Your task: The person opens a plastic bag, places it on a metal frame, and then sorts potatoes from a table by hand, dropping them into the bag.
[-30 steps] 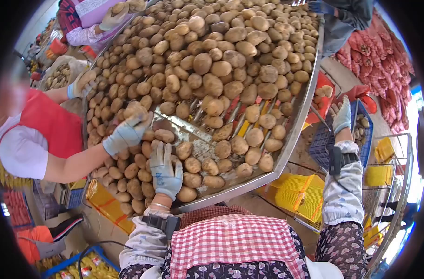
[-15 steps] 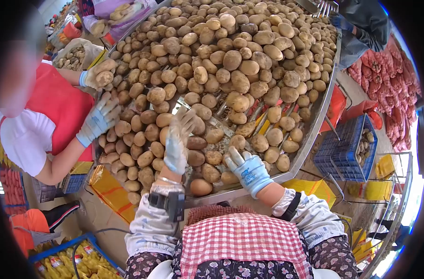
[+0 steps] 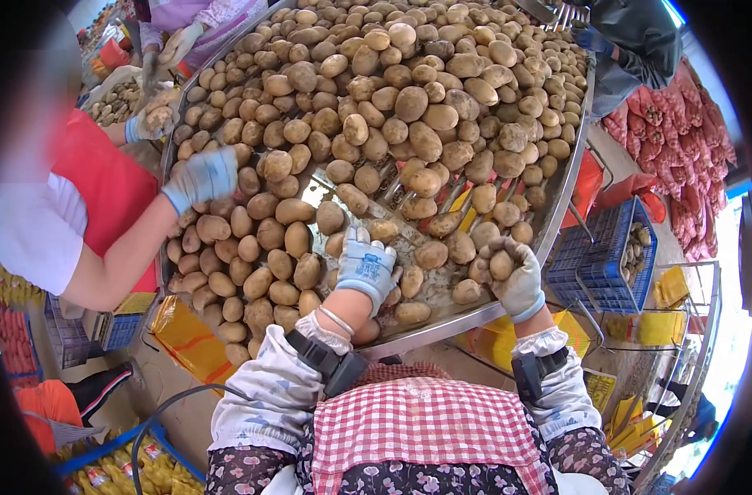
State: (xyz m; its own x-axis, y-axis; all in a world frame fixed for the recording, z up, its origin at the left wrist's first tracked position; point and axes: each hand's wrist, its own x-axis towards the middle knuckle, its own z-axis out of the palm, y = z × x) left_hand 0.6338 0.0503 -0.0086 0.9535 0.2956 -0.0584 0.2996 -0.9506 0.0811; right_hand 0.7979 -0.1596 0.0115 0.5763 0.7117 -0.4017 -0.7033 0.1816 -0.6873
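Loose potatoes (image 3: pixel 426 142) are heaped over a metal-rimmed sorting table (image 3: pixel 442 327). My left hand (image 3: pixel 366 266), in a white and light-blue work glove, is palm down among the potatoes near the table's front edge. Its fingers are bent downward and slightly apart, with the tips partly hidden. To the right, my right hand (image 3: pixel 518 285), also gloved, has its palm turned up and its fingers curled around a potato (image 3: pixel 500 265). Another potato lies against its fingertips. Between my hands, a few potatoes rest on the bare metal surface.
At the left, a co-worker in a red apron reaches a gloved hand (image 3: pixel 201 179) over the pile. Other people stand at the far side, one beside a metal fork (image 3: pixel 567 15). Blue crates (image 3: pixel 603 260) and red mesh sacks (image 3: pixel 681 148) are on the right. Yellow bags hang below the table.
My left hand has turned palm down and moved right and nearer. My right hand has moved right, turned up and closed on a potato. The co-worker's near hand has shifted over the pile.
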